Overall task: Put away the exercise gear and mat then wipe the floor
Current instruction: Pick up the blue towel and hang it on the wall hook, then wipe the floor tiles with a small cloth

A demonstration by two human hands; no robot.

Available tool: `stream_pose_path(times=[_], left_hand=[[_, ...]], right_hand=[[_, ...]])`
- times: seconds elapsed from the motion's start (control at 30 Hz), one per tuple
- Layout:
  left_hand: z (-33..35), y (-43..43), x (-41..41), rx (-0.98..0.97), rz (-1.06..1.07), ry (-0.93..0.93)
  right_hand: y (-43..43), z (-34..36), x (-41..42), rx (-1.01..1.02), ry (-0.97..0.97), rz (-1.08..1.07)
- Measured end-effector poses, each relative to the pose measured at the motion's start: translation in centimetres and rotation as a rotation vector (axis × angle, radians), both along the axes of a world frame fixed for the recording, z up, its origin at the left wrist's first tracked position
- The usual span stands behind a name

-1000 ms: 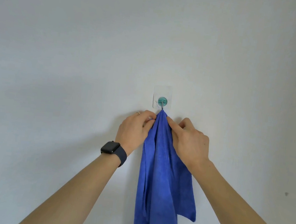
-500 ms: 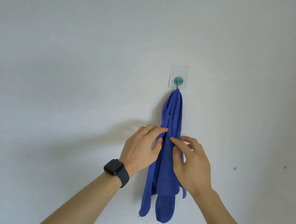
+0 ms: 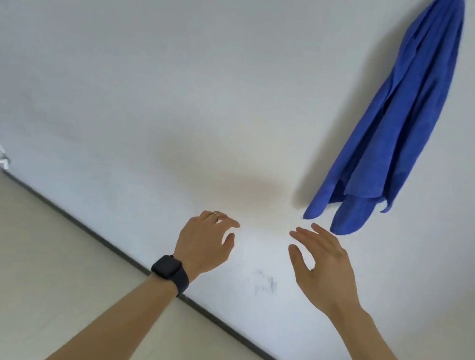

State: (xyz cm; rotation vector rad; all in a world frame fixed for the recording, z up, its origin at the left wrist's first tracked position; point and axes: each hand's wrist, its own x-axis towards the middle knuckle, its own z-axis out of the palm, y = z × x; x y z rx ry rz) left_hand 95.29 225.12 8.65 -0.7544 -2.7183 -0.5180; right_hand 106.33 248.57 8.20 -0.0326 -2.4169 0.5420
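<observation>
Our left hand point(image 3: 204, 242) and right hand point(image 3: 322, 263) loose, fingers relaxed, holding nothing — blue cloth point(image 3: 395, 120) hanging on the white wall point(image 3: 154, 68), apart from both.

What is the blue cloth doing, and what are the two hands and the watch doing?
blue cloth: hangs limp against the wall, held by neither hand.
left hand: open, holds nothing.
right hand: open, holds nothing.
watch: strapped on, screen dark.

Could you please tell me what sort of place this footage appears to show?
Probably a plain indoor room, perhaps in a home: a bare white wall, a pale floor edged by a dark baseboard, and a blue cloth hanging against the wall.
</observation>
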Motion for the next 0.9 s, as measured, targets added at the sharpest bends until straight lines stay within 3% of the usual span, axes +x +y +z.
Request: stream_pose_path(times=[0.2, 0.43, 0.67, 0.9], left_hand=[[-3.0, -9.9, 8.1, 0.017, 0.335, -0.109], [-3.8, -22.1, 23.9, -0.008, 0.851, -0.227], [-2.1, -31.5, 45.2, 0.038, 1.393, -0.229], [-1.7, -38.0, 64.6, 0.095, 1.744, -0.199]], right_hand=[[-7.3, -2.7, -1.1, -0.041, -0.203, 0.302], [-19.6, -4.3, 1.0, 0.014, -0.327, 0.755], [-36.9, -2.9, 11.7, 0.164, -0.309, 1.269], [-52.2, -1.4, 27.0, 0.180, -0.237, 1.631]])
